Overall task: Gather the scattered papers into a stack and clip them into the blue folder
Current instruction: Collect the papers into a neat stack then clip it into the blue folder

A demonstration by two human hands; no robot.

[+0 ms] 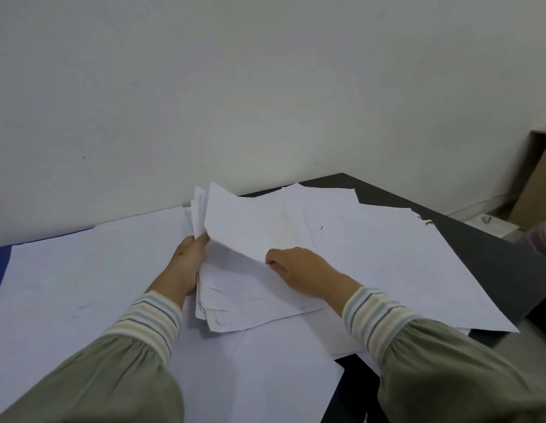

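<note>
Both hands were seen at work in the middle of the bench, each reaching out of a green sleeve with a striped cuff. By the left hand a rough bundle of papers was gripped along its left edge, fingers curled round it, so that the gathered sheets were kept together while more were added. By the right hand one loose sheet was pinched at its lower edge and held lifted, apparently so that it could be laid onto the bundle. The bundle's edges were fanned and uneven, so squaring was judged to be needed before any clipping.

Nearer than the hands, large white sheets lay flat and overlapping, reaching the near edge of the dark bench. To the left, another broad sheet was spread out, and past its left margin a strip of blue was exposed; this was taken to be the blue folder, lying mostly buried under paper, though its clip could not be seen. To the right and farther back, several more sheets were scattered across each other, well apart from the bundle. Gathering was therefore judged to be at an early stage. Behind everything a plain pale wall was seen.
</note>
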